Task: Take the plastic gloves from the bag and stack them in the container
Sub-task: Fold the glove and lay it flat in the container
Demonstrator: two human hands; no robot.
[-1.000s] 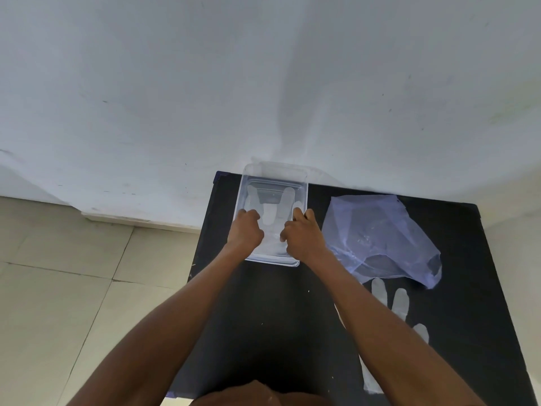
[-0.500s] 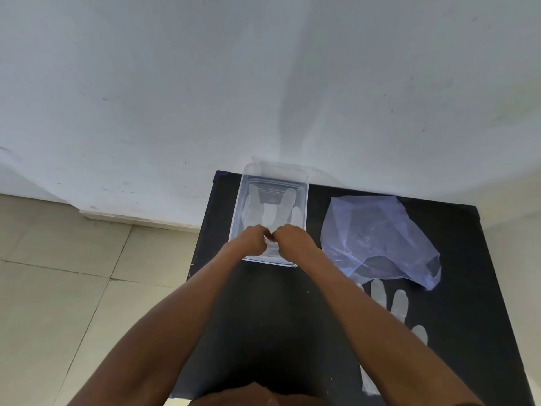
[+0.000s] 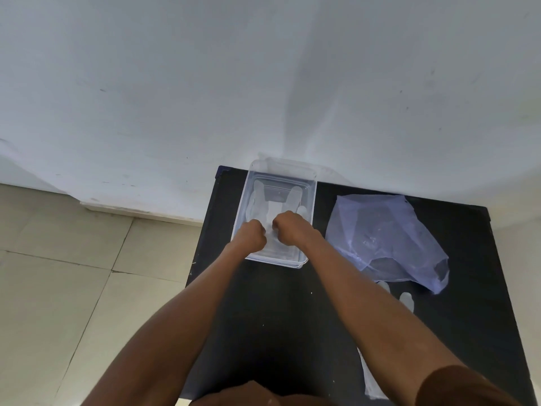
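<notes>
A clear rectangular container [image 3: 312, 183] stands at the far left of the black table. A translucent plastic glove [image 3: 275, 206] lies flat inside it, fingers pointing away from me. My left hand [image 3: 252, 236] and my right hand [image 3: 289, 228] are both inside the container, curled side by side and pinching the glove's cuff end. A crumpled pale blue plastic bag [image 3: 386, 238] lies to the right of the container. Another plastic glove [image 3: 405, 300] lies on the table below the bag, mostly hidden by my right forearm.
The black table [image 3: 278, 312] butts against a white wall [image 3: 263, 83]. Beige floor tiles [image 3: 58, 288] lie past its left edge. The table's near half, between my forearms, is bare dark surface.
My hands slid from the container's middle toward its near end and closed together, then moved slightly back in while gripping the glove's cuff. Bag and loose glove stayed put.
</notes>
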